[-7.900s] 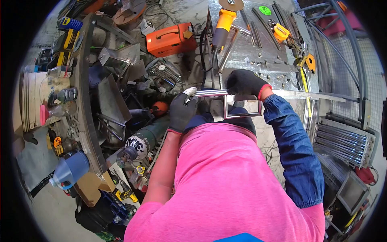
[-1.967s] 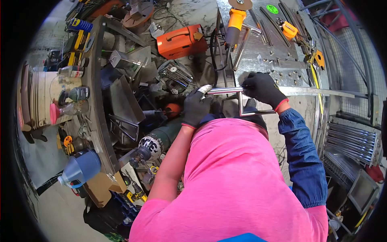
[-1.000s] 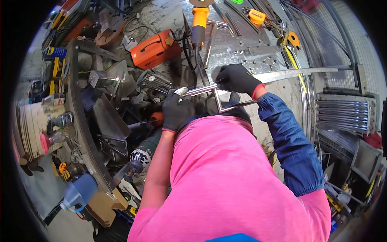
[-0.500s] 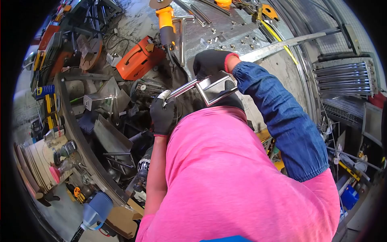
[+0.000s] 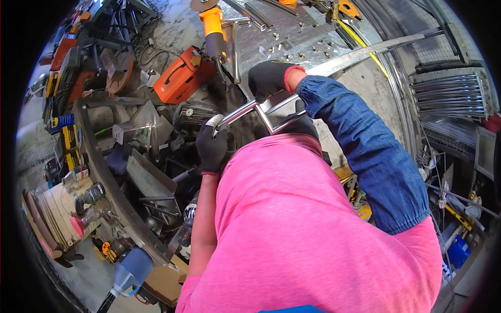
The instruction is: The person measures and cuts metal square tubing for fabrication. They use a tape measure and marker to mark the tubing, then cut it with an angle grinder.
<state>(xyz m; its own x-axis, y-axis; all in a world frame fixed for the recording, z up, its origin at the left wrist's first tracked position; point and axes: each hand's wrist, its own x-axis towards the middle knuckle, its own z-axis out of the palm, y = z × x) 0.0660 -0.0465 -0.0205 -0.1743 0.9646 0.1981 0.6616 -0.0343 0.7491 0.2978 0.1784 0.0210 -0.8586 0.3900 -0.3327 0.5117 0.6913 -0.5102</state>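
A frame of shiny metal tubes (image 5: 265,121) lies across my lap, with one straight tube running left from its boxy part. My left hand (image 5: 213,143), in a dark glove with a pale fingertip, is closed around the left end of that tube. My right hand (image 5: 272,81), gloved in black with a red cuff, curls over the top of the frame, palm down. Its fingertips are partly hidden behind the knuckles and the metal. Beyond my hands, a yellow angle grinder (image 5: 213,28) stands with its disc upward.
An orange-red machine case (image 5: 183,76) sits left of the grinder. Small metal pieces (image 5: 301,55) are scattered on the metal sheet ahead. A long flat bar (image 5: 360,53) extends to the right. Stacked tubes (image 5: 446,96) are at far right, and a cluttered metal-edged bin (image 5: 94,156) is on my left.
The frame has tilted slightly, and my right hand has shifted a little on it. My left hand keeps its hold on the tube end. The view has moved slightly.
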